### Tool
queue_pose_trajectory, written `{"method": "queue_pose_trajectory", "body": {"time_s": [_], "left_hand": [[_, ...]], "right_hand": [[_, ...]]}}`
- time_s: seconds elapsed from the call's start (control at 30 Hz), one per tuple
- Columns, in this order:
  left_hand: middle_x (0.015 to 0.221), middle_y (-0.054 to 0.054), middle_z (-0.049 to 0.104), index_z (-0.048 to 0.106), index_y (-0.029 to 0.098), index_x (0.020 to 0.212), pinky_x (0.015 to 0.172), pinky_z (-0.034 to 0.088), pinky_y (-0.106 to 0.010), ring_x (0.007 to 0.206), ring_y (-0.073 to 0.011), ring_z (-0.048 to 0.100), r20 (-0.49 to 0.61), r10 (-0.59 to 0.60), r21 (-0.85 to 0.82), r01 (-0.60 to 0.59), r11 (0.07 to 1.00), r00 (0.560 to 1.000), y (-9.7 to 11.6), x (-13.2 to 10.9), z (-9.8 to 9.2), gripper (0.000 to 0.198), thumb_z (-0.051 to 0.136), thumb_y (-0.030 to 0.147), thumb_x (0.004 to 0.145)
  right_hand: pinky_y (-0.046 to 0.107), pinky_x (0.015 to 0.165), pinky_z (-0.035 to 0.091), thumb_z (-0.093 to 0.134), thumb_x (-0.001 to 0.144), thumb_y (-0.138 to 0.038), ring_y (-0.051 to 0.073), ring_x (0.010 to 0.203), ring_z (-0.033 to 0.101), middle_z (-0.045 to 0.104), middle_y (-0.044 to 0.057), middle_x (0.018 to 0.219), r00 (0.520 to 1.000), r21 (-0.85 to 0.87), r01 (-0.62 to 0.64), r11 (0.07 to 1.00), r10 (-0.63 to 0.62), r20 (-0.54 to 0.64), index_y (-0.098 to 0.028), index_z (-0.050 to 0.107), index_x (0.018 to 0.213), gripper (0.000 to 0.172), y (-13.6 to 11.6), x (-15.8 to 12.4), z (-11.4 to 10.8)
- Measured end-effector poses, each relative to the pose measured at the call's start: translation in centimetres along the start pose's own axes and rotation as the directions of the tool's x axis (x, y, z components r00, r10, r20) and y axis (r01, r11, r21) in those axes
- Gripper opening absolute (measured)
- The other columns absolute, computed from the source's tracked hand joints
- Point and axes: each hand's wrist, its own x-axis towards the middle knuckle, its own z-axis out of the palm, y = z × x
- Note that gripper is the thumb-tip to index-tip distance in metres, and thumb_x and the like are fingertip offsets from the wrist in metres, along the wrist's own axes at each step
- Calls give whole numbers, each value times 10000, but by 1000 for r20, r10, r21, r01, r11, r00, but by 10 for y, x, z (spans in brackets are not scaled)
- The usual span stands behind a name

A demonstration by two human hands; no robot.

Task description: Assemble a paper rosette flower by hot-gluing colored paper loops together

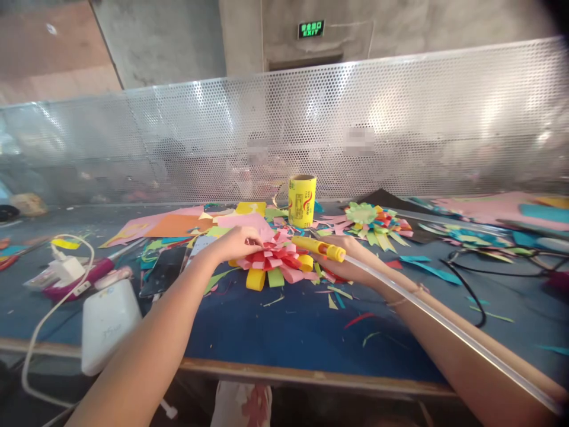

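Observation:
My right hand (344, 258) is wrapped round a yellow hot glue gun (317, 246), nozzle pointing left. A long translucent glue stick (427, 311) runs out of its back end, over my right forearm. Under the nozzle lies a layered paper flower (275, 261) with red and pink loops inside and yellow, green and pink loops round the edge. My left hand (237, 243) is closed in a pinch at the flower's upper left edge; its fingertips are partly hidden. Behind the flower stands a yellow cardboard tube (302, 201), upright.
Left are a white power bank (110, 326), a white charger (66, 264) with cable and a dark phone (164, 271). Coloured paper sheets (178, 227) lie behind. Right are another paper flower (377, 219), scraps and black-framed glasses (502, 261). A perforated metal screen (284, 124) borders the table's back.

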Motion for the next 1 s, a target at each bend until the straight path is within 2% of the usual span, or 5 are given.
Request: {"method": "queue_pose_trajectory", "body": {"time_s": [0.23, 0.37, 0.57, 0.73, 1.0], "left_hand": [[816, -28, 673, 687, 181, 791, 649, 425, -248, 739, -141, 588, -54, 84, 17, -84, 996, 995, 4, 5, 13, 152, 559, 252, 832], [844, -30, 687, 700, 186, 830, 663, 437, -251, 752, -142, 599, -14, 91, 20, -91, 996, 996, 5, 5, 14, 149, 554, 205, 814], [874, -32, 698, 705, 195, 841, 696, 450, -271, 793, -153, 610, -6, 130, 44, -129, 991, 992, 5, 5, 11, 189, 517, 201, 829], [873, -39, 696, 702, 192, 842, 703, 459, -272, 812, -160, 607, -35, 137, 63, -135, 989, 990, 2, 8, 15, 177, 526, 211, 831], [846, -29, 699, 703, 190, 819, 704, 453, -269, 775, -148, 607, -52, 119, 52, -116, 992, 992, 7, 8, 14, 169, 534, 192, 826]], "right_hand": [[260, 492, 375, 488, 820, -299, 143, 538, 537, 573, 12, 627, 993, 72, 114, 991, -115, 5, -213, 505, 674, 170, -8, -1, -3], [253, 473, 351, 483, 805, -244, 128, 509, 503, 545, -5, 595, 989, 83, 140, 987, -144, 40, -220, 447, 629, 182, -11, -2, -6], [255, 480, 352, 452, 853, -268, 130, 531, 505, 564, 10, 635, 979, 89, 66, 994, -81, 185, -213, 480, 672, 192, -18, -1, -9], [252, 476, 321, 435, 872, -264, 119, 512, 474, 545, 3, 604, 975, 64, 157, 985, -165, 152, -202, 535, 649, 252, -24, 3, -7], [213, 495, 333, 462, 847, -224, 91, 526, 476, 584, -18, 626, 968, 126, 111, 986, -136, 213, -190, 598, 663, 231, -35, 7, -11]]}}
